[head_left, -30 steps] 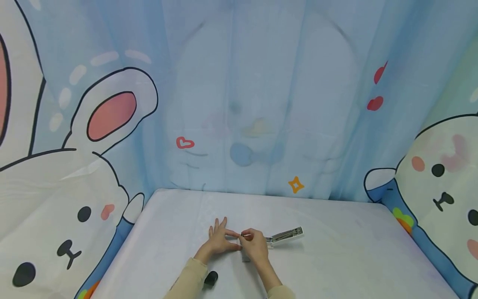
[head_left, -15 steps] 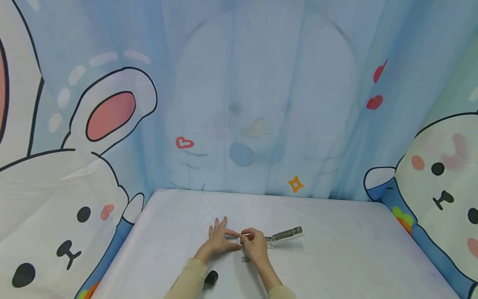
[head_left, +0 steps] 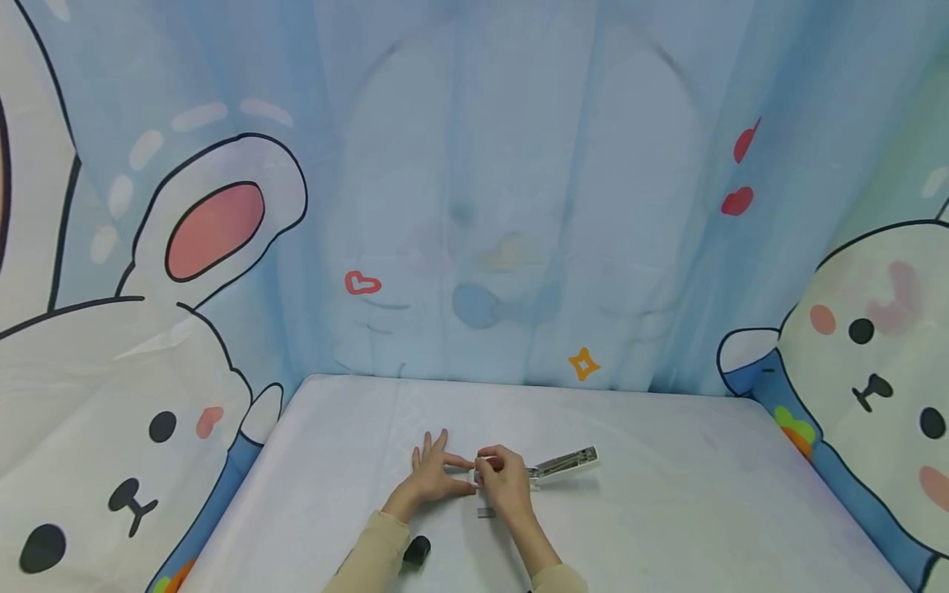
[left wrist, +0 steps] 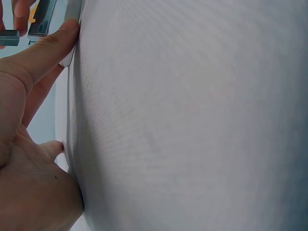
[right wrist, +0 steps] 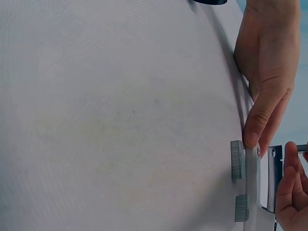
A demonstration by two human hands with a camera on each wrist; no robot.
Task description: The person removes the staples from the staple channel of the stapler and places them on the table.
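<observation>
A white stapler (head_left: 567, 464) lies opened out on the table, its top arm swung to the right. My left hand (head_left: 436, 478) holds the front of its base between thumb and index finger, the other fingers spread. Above the metal staple channel (left wrist: 43, 18), my right hand (head_left: 507, 487) pinches a short strip of staples (left wrist: 8, 37); the strip is apart from the channel in the left wrist view. Two more staple strips, one nearer the left thumb (right wrist: 236, 160) and one lower (right wrist: 241, 208), lie beside the base. In the head view the fingers hide much of the stapler's middle.
A small black object (head_left: 417, 551) stands beside the left sleeve; its kind is unclear. White cloth covers the table (head_left: 667, 486). A blue curtain (head_left: 519, 206) with cartoon animals hangs behind and at both sides.
My right fingertips have lifted slightly over the stapler, with the staple strip in them. My left hand stays in place on the base. The head view has shifted a little.
</observation>
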